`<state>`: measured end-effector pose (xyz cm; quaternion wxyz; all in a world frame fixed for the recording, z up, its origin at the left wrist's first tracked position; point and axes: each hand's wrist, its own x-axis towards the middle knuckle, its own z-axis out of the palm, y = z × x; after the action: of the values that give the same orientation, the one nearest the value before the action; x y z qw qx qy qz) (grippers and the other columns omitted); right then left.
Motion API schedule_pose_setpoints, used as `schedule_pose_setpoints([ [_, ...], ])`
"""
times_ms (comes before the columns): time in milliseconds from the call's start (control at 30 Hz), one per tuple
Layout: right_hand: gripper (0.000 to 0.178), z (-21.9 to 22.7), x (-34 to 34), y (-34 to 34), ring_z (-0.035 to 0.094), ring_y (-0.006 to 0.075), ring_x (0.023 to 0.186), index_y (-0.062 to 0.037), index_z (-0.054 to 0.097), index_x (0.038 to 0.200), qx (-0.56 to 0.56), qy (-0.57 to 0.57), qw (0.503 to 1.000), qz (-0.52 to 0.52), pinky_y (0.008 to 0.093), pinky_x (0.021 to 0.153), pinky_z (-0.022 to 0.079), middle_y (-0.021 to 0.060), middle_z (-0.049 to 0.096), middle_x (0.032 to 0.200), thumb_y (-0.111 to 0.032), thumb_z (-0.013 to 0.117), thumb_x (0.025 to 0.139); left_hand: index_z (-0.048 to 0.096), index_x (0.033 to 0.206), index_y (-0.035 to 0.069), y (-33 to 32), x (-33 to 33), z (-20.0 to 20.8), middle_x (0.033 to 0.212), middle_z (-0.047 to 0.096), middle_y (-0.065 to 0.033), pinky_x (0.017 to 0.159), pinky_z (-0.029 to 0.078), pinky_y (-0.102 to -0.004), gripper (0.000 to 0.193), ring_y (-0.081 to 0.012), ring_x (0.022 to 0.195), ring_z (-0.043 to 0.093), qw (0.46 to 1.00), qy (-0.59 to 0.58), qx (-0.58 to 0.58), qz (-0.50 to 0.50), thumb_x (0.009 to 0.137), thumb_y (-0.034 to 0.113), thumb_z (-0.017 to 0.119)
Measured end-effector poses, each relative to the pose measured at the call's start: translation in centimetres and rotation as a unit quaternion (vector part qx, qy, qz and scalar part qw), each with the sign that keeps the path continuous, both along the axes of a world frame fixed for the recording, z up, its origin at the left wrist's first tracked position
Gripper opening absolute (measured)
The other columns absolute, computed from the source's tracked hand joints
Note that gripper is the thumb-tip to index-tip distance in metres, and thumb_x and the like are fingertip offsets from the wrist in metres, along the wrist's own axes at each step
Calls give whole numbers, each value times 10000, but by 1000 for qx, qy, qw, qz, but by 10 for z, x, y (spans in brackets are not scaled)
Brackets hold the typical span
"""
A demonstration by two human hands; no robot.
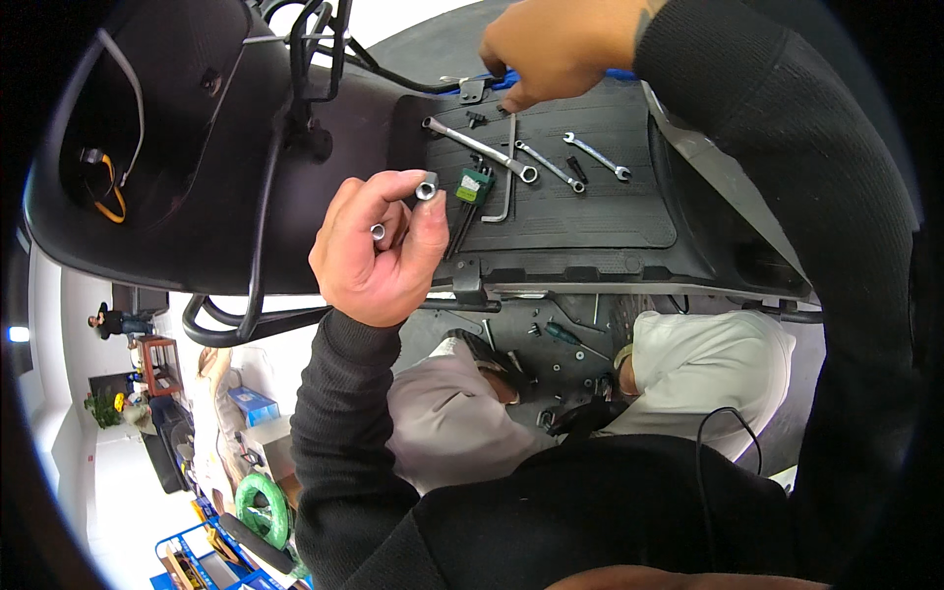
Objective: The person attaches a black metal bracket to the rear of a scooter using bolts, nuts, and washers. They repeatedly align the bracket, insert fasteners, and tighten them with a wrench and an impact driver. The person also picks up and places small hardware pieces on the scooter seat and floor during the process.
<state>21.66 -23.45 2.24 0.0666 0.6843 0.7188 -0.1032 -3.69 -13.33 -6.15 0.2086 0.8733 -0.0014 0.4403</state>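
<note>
My left hand (374,251) is raised over the near left side of the black ribbed mat (619,211). Its thumb and index finger pinch a small silver socket (427,190); a second round metal end (378,232) pokes out between the curled fingers. Whether the two are joined is hidden. At the mat's far edge, my right hand (565,49) reaches down with thumb and index finger apart, beside a small black piece (502,108) and something blue (511,77). On the mat lie a large ring wrench (482,149), two smaller wrenches (551,167), a long hex key (509,177) and a green-holdered hex key set (473,187).
The mat is part of a long black plastic body (364,128) with black metal tubes (261,197) at its left. An orange-ended cable (113,192) lies in its hollow. Below, around my feet, are a screwdriver (565,334), bolts and washers. Another person (123,322) stands far left.
</note>
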Motion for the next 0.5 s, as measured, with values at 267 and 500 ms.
schedule_pose_setpoints([
  [267, 446, -2, -9, 2, 704, 420, 1073, 50, 759, 1085, -14, -25, 999, -32, 497, 933, 531, 256, 750, 1079, -366, 650, 965, 715, 1054, -6, 1, -7, 4, 741, 571, 8, 517, 368, -209, 197, -55, 580, 451, 1000, 4, -4, 7, 874, -7, 796],
  [500, 530, -5, -9, 9, 713, 415, 1001, 56, 752, 1091, -61, -64, 994, -68, 500, 882, 530, 260, 755, 1051, -454, 652, 984, 521, 989, 61, 3, -38, 11, 835, 423, -12, 631, 373, -281, 225, -128, 689, 405, 599, 20, -779, -186, 991, 286, 531],
])
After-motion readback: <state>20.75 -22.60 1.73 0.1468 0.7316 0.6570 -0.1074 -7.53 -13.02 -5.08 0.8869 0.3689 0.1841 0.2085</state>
